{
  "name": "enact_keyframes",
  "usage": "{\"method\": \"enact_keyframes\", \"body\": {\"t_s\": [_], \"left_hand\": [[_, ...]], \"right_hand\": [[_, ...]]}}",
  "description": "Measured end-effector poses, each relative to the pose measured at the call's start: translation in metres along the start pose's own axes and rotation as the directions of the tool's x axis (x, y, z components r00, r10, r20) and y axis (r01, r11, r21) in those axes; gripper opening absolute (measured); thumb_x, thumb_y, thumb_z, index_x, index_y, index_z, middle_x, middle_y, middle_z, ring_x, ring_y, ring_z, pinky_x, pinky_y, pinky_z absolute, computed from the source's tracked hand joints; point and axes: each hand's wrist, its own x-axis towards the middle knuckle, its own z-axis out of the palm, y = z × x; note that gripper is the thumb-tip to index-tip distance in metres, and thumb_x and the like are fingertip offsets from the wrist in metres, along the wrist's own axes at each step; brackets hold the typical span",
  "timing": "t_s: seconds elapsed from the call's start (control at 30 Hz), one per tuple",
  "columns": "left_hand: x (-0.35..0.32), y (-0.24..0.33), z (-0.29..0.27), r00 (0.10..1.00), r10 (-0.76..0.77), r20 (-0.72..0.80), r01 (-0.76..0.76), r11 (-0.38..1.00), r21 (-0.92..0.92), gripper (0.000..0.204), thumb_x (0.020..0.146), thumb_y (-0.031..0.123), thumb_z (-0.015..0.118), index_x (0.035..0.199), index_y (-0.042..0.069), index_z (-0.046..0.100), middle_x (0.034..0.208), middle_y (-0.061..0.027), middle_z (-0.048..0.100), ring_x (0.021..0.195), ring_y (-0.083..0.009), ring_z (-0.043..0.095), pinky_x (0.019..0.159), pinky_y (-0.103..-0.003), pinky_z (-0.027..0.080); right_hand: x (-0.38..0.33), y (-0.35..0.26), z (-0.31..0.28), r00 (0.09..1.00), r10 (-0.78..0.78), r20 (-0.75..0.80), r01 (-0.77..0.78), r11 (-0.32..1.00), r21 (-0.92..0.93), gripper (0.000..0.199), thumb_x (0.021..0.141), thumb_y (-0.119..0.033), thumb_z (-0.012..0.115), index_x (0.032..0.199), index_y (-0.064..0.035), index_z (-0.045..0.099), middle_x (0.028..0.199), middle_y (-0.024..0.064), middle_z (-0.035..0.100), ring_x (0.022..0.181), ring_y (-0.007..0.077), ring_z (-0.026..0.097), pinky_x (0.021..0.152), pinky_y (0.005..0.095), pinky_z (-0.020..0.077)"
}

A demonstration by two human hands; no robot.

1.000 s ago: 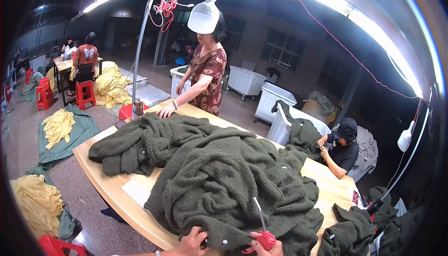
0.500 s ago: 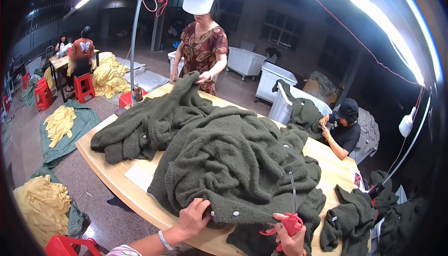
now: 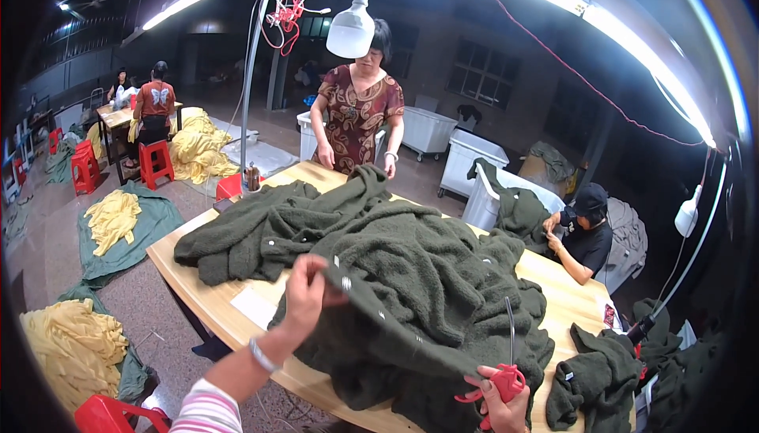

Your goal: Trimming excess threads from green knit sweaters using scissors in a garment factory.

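Note:
A dark green knitted garment [image 3: 411, 255], with small shiny white buttons along its edge, lies heaped on a pale wooden table. My left hand [image 3: 304, 295] is closed on the button edge and lifts it off the pile. Lower right, my right hand [image 3: 506, 411] grips a red tool [image 3: 506, 383] whose long thin metal rod points up. The thumb and fingers of that hand also press on the other end of the same edge, so the strip stretches between my hands. What kind of tool it is I cannot make out.
More green knitwear [image 3: 593, 378] lies at the table's right. Opposite, a person [image 3: 360, 113] stands; another person in a black cap [image 3: 581, 231] sits at right. White tubs [image 3: 474, 160] stand behind. A lamp [image 3: 350, 30] hangs overhead. Yellow cloth [image 3: 75, 350] and a red stool [image 3: 118, 417] are left.
My left hand has risen up and left, pulling the button edge off the pile. The right hand shifts slightly with the tool. The person opposite has let go of the knitwear.

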Motion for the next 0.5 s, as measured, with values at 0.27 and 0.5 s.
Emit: {"method": "enact_keyframes", "body": {"t_s": [0.27,0.5], "left_hand": [[0.161,-0.011,0.085,0.944,0.313,0.107,-0.262,0.905,-0.335,0.019,0.097,0.000,0.045,0.108,0.008,0.057,0.094,-0.0005,0.058,0.073,-0.0046,0.054,0.063,-0.019,0.045],[0.164,-0.196,0.045,0.923,-0.363,-0.130,0.286,0.871,-0.399,0.021,0.092,-0.004,0.040,0.102,0.006,0.056,0.094,-0.0093,0.062,0.084,-0.0217,0.063,0.075,-0.039,0.057]], "right_hand": [[0.040,0.022,0.031,0.995,-0.062,0.080,0.059,0.998,0.038,0.032,0.090,-0.005,0.065,0.119,0.0084,0.058,0.092,0.0092,0.069,0.077,0.0114,0.066,0.067,0.0268,0.0578],[0.063,0.148,0.047,0.980,0.155,0.121,-0.121,0.961,-0.250,0.031,0.086,-0.024,0.072,0.107,-0.0015,0.068,0.075,0.0120,0.070,0.062,0.0156,0.069,0.062,0.0315,0.0545]]}}
